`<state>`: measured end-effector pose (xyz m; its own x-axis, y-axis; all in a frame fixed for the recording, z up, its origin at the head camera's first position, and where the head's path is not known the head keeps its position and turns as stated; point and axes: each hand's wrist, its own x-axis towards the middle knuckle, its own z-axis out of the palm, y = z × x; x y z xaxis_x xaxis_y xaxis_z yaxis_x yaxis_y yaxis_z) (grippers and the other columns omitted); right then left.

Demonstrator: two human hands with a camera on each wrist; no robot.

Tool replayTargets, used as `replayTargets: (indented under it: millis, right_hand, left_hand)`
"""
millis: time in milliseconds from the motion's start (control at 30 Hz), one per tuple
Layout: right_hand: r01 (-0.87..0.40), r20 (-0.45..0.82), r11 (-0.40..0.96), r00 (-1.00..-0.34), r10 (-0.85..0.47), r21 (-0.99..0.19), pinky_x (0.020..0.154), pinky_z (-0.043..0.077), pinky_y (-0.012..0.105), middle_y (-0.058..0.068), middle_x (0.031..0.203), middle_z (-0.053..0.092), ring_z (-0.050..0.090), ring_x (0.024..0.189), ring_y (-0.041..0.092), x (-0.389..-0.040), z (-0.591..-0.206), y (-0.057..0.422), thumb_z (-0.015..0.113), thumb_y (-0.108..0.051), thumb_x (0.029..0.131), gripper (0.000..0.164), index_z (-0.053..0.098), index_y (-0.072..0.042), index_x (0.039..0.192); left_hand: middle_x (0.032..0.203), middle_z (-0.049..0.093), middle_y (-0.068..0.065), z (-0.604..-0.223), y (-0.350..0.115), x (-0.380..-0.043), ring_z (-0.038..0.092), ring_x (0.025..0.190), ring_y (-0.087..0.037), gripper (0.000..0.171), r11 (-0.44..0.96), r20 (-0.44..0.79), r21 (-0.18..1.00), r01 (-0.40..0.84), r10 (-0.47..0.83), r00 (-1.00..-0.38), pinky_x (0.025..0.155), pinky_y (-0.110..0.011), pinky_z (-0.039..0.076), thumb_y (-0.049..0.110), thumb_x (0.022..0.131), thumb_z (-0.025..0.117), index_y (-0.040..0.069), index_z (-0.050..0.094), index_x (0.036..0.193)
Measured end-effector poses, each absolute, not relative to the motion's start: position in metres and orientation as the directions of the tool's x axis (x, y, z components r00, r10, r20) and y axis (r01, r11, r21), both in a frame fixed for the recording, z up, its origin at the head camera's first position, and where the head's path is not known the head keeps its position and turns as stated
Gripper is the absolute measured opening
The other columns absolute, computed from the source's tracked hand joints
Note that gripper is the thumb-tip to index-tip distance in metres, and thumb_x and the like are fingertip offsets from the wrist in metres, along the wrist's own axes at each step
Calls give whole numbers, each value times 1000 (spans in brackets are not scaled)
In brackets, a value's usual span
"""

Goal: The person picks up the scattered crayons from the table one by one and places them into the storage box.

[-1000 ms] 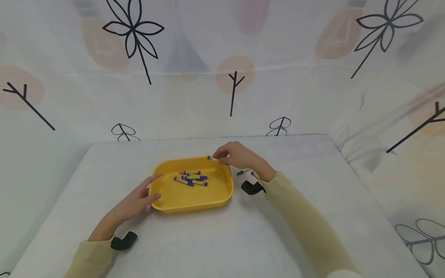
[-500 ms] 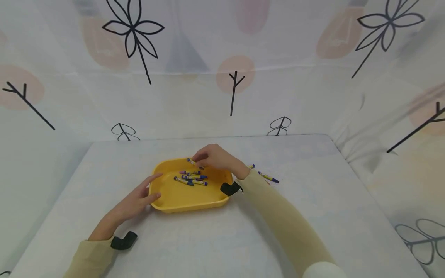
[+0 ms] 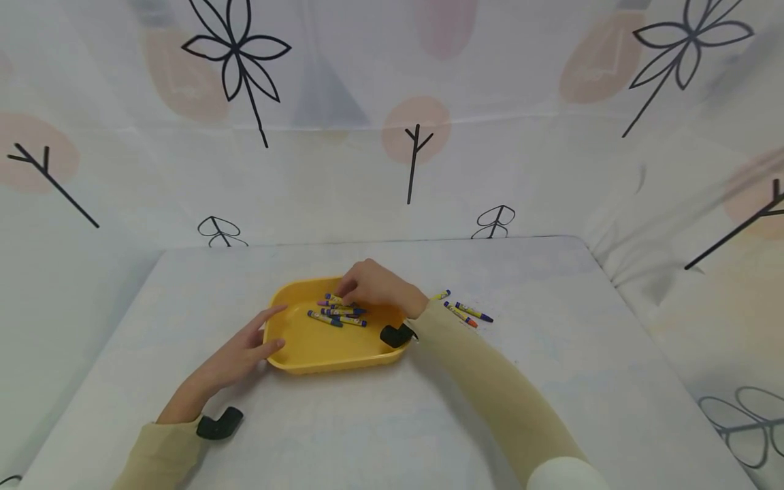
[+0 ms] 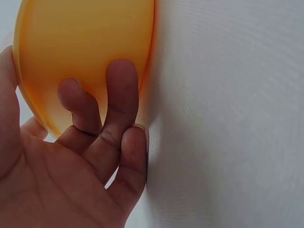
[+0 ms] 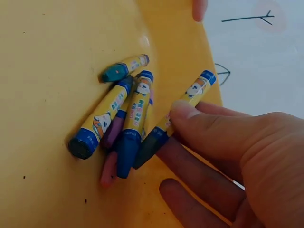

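Faces patterned fabric (image 3: pixel 324 197) across the white bench (image 3: pixel 367 429); now pinches a crayon (image 5: pixel 197 87) in the right hand (image 3: pixel 375 282), with other crayons (image 5: pixel 137 109) close beside it in the yellow tray (image 3: pixel 327 347) gripped in the left hand (image 3: pixel 243 352)!

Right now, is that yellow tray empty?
Not empty: several crayons lie in the yellow tray, and the right hand pinches another.

A pale fabric backdrop (image 3: pixel 331 184) encloses the rear and both sides of the white counter (image 3: pixel 318 429). Its print comprises black-outlined flowers (image 3: pixel 235 49), bare black twigs (image 3: pixel 413 167), rounded peach patches (image 3: pixel 184 75) and a grey-blue triangle (image 3: pixel 331 99). Creases mark the right-hand panel.
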<state>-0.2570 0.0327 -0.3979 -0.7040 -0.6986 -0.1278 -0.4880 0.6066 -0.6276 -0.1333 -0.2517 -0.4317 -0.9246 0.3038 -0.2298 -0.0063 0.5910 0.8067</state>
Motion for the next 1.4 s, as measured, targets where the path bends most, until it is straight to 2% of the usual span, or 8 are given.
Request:
replayTargets:
  millis: [267, 500, 733, 833, 1000, 1167, 1400]
  right_hand:
    - [-514, -155, 660, -713, -684, -548, 83, 49, 23, -3, 107, 73, 65, 97, 8, -258, -400, 26, 74, -16, 91, 24, 76, -14, 114]
    - [-492, -133, 623, -710, -691, -608, 83, 50, 22, -5, 104, 73, 65, 96, 6, -258, -397, 31, 74, -15, 91, 22, 77, -12, 112]
    - [-457, -93, 592, -735, -672, -664, 89, 49, 24, -9, 106, 72, 64, 99, 5, -256, -379, 54, 71, -18, 94, 25, 75, -12, 118]
    - [-447, -63, 571, -748, -661, -689, 88, 50, 27, -8, 105, 73, 66, 100, 7, -259, -371, 76, 70, -18, 95, 25, 74, -11, 119]
    - [-393, -27, 571, -807, -589, -721, 88, 52, 34, -5, 108, 73, 67, 101, 13, -259, -366, 132, 71, -20, 94, 25, 74, -12, 118]
    - [-300, -50, 611, -872, -488, -732, 89, 52, 40, 0, 110, 73, 67, 103, 18, -251, -377, 193, 72, -18, 93, 28, 73, -8, 119]
    - [-221, -124, 693, -903, -411, -686, 85, 50, 39, 5, 106, 72, 65, 99, 21, -234, -403, 250, 71, -10, 92, 31, 69, -2, 122]
  left_hand:
    - [144, 44, -23, -429, -250, -134, 58, 106, -27, 66, 590, -233, 808, -5, 310, -922, 92, -45, 44, 32, 102, 58, 22, 24, 158]
    - [146, 43, -23, -431, -251, -134, 58, 109, -28, 66, 596, -229, 803, -2, 306, -924, 96, -49, 43, 32, 102, 58, 24, 24, 158]
    - [144, 44, -22, -430, -250, -134, 58, 103, -26, 67, 603, -232, 798, -4, 300, -925, 90, -44, 44, 33, 101, 59, 23, 24, 158]
    - [142, 45, -21, -429, -250, -134, 58, 101, -25, 68, 612, -232, 791, -3, 296, -927, 87, -42, 44, 34, 101, 59, 24, 24, 158]
    - [142, 45, -20, -430, -249, -134, 57, 99, -25, 68, 621, -233, 784, -1, 292, -928, 86, -41, 44, 36, 100, 60, 24, 24, 158]
    - [142, 46, -21, -429, -248, -133, 58, 102, -25, 68, 626, -240, 780, -8, 287, -927, 87, -44, 45, 37, 100, 59, 24, 24, 158]
    - [144, 45, -24, -429, -249, -132, 59, 106, -26, 68, 612, -236, 791, -7, 294, -926, 92, -47, 45, 34, 101, 59, 22, 24, 158]
